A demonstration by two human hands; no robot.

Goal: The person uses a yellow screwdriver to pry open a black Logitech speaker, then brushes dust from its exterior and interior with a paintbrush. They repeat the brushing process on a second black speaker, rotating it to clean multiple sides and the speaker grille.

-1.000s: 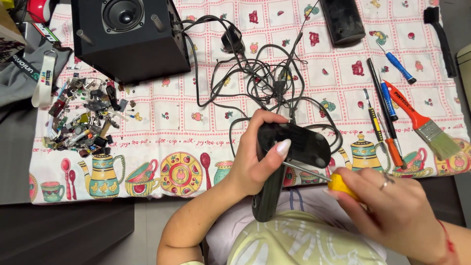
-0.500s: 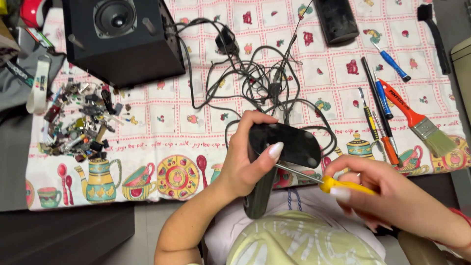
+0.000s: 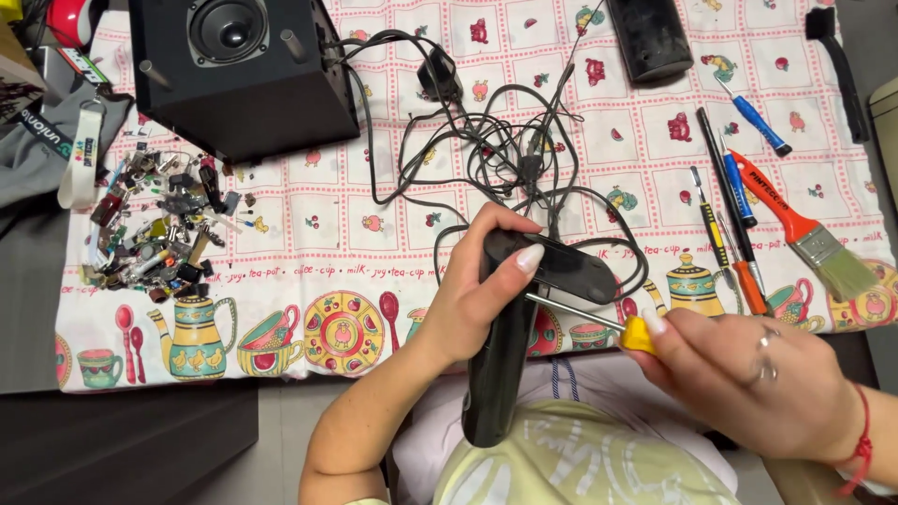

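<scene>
One tablecloth (teapots and cups printed all over it) covers the table. On it, going big to small: one black speaker, a second dark speaker at the top edge, one tangle of black cables, one orange-handled brush, roughly five screwdrivers and thin tools lined up at the right, and one heap of tiny parts at the left, too many to count.

The black device sits over the person's lap, just off the table's near edge. Left hand is wrapped tight around its upper part, thumb across the top. Right hand is closed on one yellow-handled screwdriver, whose shaft runs left and its tip touches the device just under the left thumb.
</scene>
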